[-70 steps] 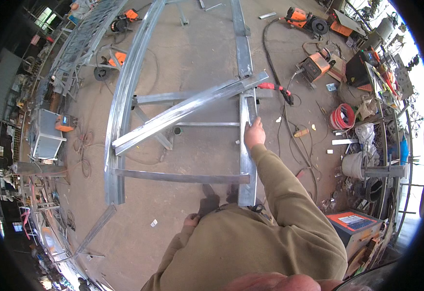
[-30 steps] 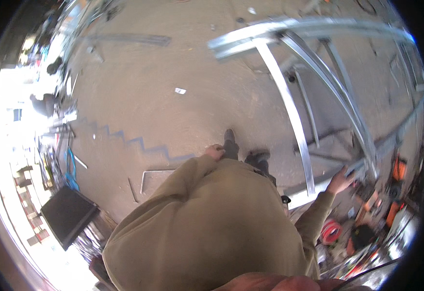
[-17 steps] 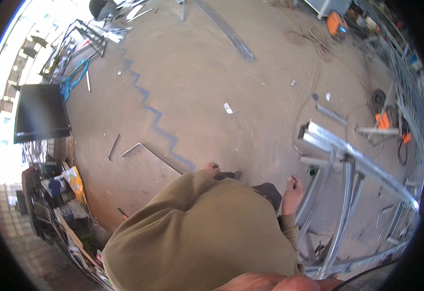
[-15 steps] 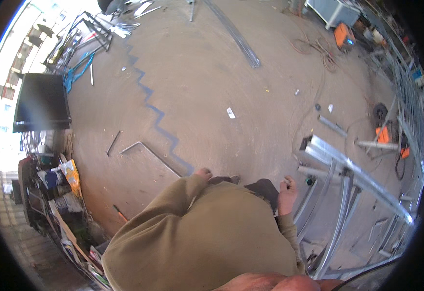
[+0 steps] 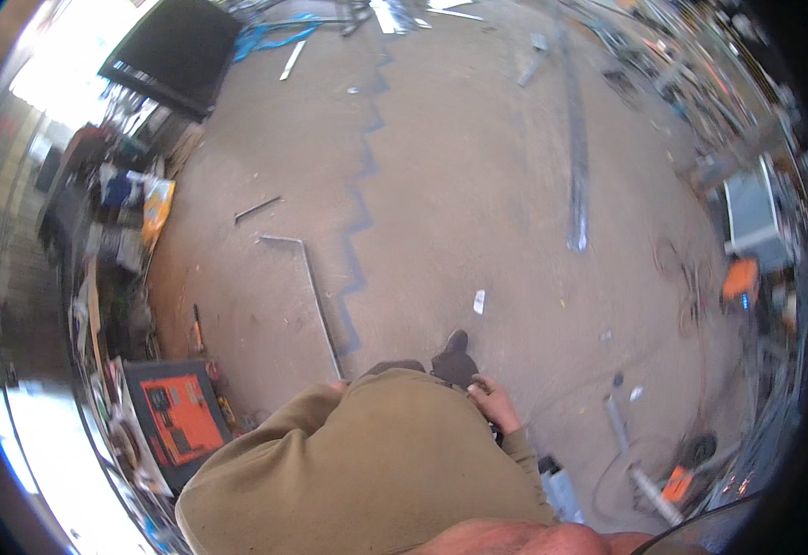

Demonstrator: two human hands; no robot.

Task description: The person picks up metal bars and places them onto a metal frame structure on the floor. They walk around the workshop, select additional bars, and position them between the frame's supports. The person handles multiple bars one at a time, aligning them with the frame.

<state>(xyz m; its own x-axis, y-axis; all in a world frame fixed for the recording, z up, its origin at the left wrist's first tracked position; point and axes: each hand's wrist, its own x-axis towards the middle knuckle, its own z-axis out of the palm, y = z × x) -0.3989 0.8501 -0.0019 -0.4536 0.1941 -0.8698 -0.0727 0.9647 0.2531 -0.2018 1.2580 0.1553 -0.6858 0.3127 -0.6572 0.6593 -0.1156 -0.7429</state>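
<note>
We are counting one left hand (image 5: 340, 386) at seven o'clock and one right hand (image 5: 493, 404) at five. We are finding one bent rod (image 5: 317, 300) at nine, one short dark bar (image 5: 257, 210) at ten, one blue zigzag strip (image 5: 355, 259) at eleven, one orange-faced machine (image 5: 184, 421) at eight and one black panel (image 5: 177, 55) near ten-thirty.

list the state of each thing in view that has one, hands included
Left hand: mostly hidden, grip unclear
Right hand: fingers curled, nothing visibly held
Bent metal rod: lying on the floor, bent near its far end
Long metal bar: lying on the floor
Small orange machine: blue light lit
</note>
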